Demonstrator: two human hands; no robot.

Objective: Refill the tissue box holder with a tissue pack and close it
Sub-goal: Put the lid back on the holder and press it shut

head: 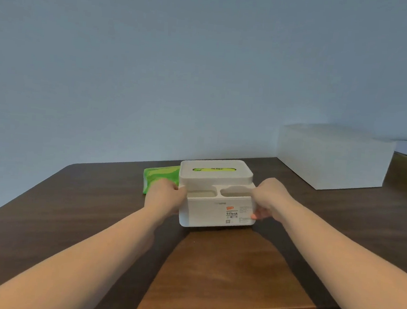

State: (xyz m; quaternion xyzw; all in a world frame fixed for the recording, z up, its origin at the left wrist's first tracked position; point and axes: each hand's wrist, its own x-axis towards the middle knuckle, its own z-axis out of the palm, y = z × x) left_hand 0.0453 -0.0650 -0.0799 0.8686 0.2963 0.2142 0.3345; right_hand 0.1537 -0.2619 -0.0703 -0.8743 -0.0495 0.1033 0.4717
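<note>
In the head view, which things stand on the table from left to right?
Green tissue pack → left hand → white tissue box holder → right hand → large white box.

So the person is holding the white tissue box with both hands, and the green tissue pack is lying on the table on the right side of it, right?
Almost. Both hands, left hand and right hand, do hold the white tissue box, but the green tissue pack lies on the table on its left side, not the right. The head view shows it partly behind the left hand.
</note>
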